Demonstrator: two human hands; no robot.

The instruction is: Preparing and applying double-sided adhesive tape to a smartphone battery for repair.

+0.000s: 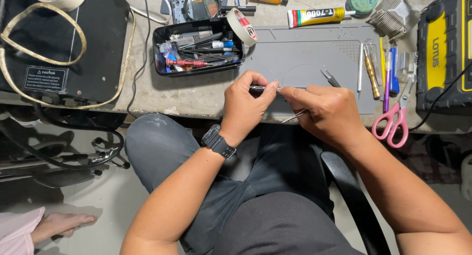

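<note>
Both hands meet over the near edge of the bench. The left hand [244,107], a dark watch [217,141] on its wrist, is curled almost shut, thumb and forefinger pinching a thin dark-handled tool [263,88]. The right hand [322,110] is likewise curled, fingertips touching the same tool, with slim metal tweezers [295,116] poking out beneath it. Under them lies a grey work mat [305,53]. A black parts tray [198,46] sits toward the far left of the mat, and pink-handled scissors [393,120] lie at its right edge.
</note>
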